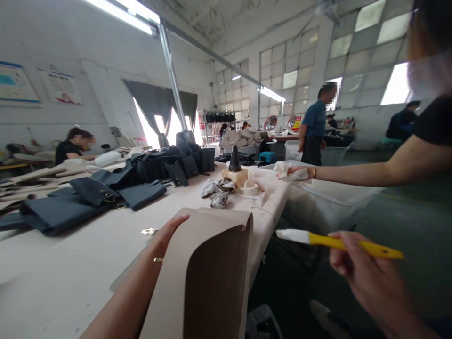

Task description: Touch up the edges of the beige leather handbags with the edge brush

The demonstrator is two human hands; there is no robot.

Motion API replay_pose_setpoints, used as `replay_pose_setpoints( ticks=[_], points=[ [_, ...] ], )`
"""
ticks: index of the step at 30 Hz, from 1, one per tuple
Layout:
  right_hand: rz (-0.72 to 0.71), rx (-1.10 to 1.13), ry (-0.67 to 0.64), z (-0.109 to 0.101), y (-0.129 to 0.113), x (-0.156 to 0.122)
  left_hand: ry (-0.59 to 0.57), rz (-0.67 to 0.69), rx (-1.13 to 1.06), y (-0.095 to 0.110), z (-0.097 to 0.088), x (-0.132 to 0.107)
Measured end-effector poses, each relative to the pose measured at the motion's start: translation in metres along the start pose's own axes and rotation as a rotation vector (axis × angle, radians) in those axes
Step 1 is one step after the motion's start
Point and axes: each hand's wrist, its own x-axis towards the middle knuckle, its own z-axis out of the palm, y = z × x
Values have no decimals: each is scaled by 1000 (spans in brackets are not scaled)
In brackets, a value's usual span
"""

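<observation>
Pinching a yellow-handled brush [339,242] with a white head, your right grip [360,268] sits at 4 o'clock, pressed together around the smooth handle, out past the table's right edge with open room above the dark floor [406,212]. At 7 o'clock, your left grip [169,233] has its fingers spread against a bowed beige panel [208,268], a stiff, matte sheet with a darker brown inner face; you cannot tell whether they pinch it or only steady it. The panel stands curved up from the pale table [60,268], between your hands. Just beside your left fingers lies a small metal fitting [149,231]. At 10 o'clock, slate-blue fabric bag pieces [63,207] heap along the table. Straight ahead at 12 o'clock, a black cone [234,160] stands on a tan block [235,177], near a roll of tape [249,189] and crumpled rags [213,193]. At 2 o'clock, a co-worker's hand [293,172] holds a white cloth [291,172] at the table's edge, above a translucent plastic bin [332,200].
</observation>
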Motion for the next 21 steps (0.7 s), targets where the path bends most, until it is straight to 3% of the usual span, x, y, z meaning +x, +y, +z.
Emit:
replay_pose_setpoints(
  ticks=[7, 10, 15, 21],
  points=[
    [-9, -171, -17, 87, 65, 134, 47, -61, -52, 0, -3, 13],
    [21, -250, 13, 122, 88, 170, 62, -52, -66, 0, -3, 15],
    [27, -318, -21, 169, 111, 185, 53, -76, -66, -1, -7, 20],
    [1, -370, -143, 198, 117, 177, -8, -30, -99, -6, -18, 33]
  ],
)
